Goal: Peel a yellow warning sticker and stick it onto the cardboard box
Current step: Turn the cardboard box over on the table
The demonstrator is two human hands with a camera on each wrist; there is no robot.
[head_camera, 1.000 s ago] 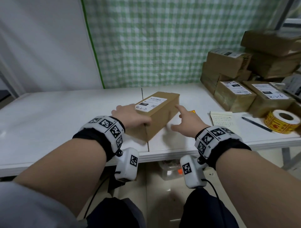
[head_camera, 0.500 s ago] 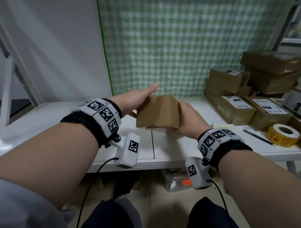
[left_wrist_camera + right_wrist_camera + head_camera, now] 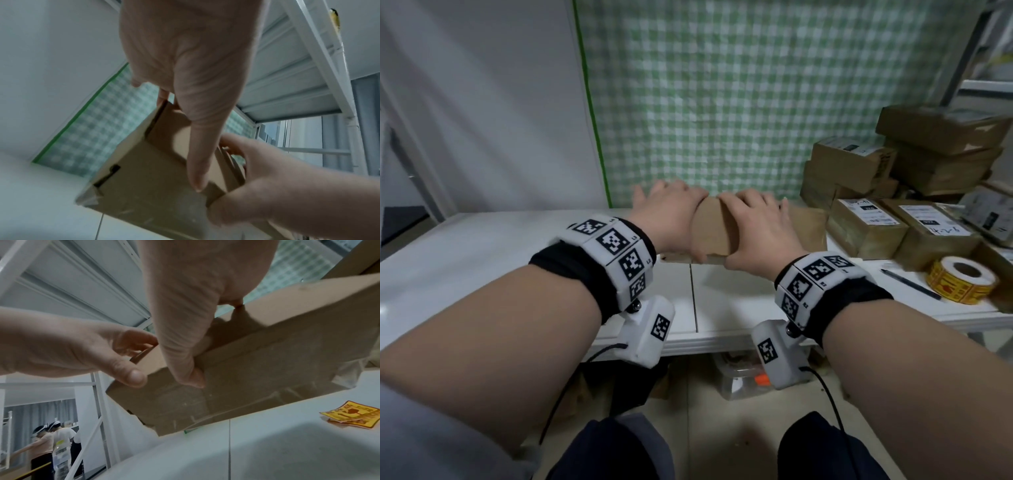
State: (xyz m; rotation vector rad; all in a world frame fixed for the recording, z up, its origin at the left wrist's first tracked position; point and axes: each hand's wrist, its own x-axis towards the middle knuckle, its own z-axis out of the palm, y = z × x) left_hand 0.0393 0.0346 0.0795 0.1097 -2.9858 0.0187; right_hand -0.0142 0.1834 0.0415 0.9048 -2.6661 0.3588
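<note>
The cardboard box (image 3: 710, 233) is gripped by both hands just above the white worktop (image 3: 482, 260), tilted, with a plain brown face turned up. The left hand (image 3: 671, 214) is laid over its left end, fingers (image 3: 162, 95) over the top and thumb down the near side; the right hand (image 3: 753, 226) is clamped on it likewise, thumb at the lower edge.

The step in hand seems to be turning or setting the box so that a bare face is offered. No sticker is seen on the faces in view. Next, one hand would have to be freed for a yellow warning sticker: two loose ones (image 3: 349, 414) lie on the worktop under the right wrist, and a roll of stickers (image 3: 960, 279) stands further right beside a pen (image 3: 909, 284).

Labelled parcels (image 3: 866, 226) are stacked at the right of the worktop. A green checked cloth (image 3: 722, 102) hangs behind, beside a white wall, with white shelving above. Other people are seen far off in the right wrist view.
</note>
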